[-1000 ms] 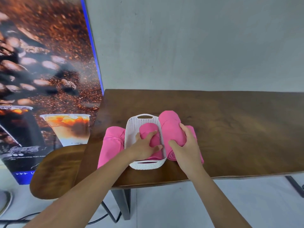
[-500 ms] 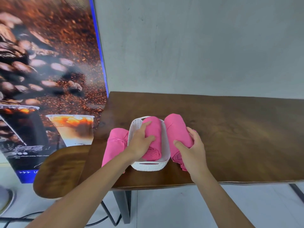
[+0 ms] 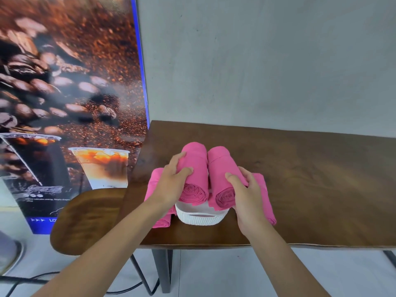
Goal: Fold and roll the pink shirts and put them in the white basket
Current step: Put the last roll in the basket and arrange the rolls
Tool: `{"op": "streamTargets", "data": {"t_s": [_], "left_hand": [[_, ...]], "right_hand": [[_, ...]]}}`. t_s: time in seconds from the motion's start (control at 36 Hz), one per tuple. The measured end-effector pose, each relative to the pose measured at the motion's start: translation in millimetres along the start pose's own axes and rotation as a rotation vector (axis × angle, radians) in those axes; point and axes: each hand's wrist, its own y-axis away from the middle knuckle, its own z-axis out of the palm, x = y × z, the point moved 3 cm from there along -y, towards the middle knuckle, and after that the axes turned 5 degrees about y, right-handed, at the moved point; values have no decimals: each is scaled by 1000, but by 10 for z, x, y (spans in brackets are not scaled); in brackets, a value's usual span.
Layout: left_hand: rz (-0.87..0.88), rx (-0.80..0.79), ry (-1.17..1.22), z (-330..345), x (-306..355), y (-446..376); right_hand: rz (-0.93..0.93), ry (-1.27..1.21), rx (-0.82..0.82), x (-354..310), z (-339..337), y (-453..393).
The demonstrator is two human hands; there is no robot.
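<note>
A white basket (image 3: 200,217) stands near the front edge of the brown table (image 3: 310,179). Two rolled pink shirts lie side by side over it, their spiral ends facing me. My left hand (image 3: 171,183) grips the left roll (image 3: 196,168) from its left side. My right hand (image 3: 248,194) grips the right roll (image 3: 220,168), fingers curled over its top. A folded pink shirt (image 3: 155,183) lies flat on the table left of the basket, partly under my left wrist. Another pink shirt (image 3: 264,196) lies flat to the right, partly under my right hand.
A rounded wooden stool seat (image 3: 85,219) sits left of the table, lower down. A large coffee poster (image 3: 64,103) stands against the grey wall behind it. The table's right half (image 3: 321,168) shows bare wood. Cables run on the floor at bottom left.
My right hand has brought the right roll leftward from the table onto the basket beside the left roll. My left hand has stayed on the left roll, now raised higher in the basket.
</note>
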Motion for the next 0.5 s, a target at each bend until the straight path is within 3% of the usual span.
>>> {"op": "streamTargets", "data": {"t_s": [0.11, 0.5], "left_hand": [[-25, -5, -42, 10, -79, 48], [118, -2, -548, 33, -133, 46]], "right_hand": [[-1, 91, -7, 48, 58, 7], [-105, 557, -36, 39, 179, 12]]}}
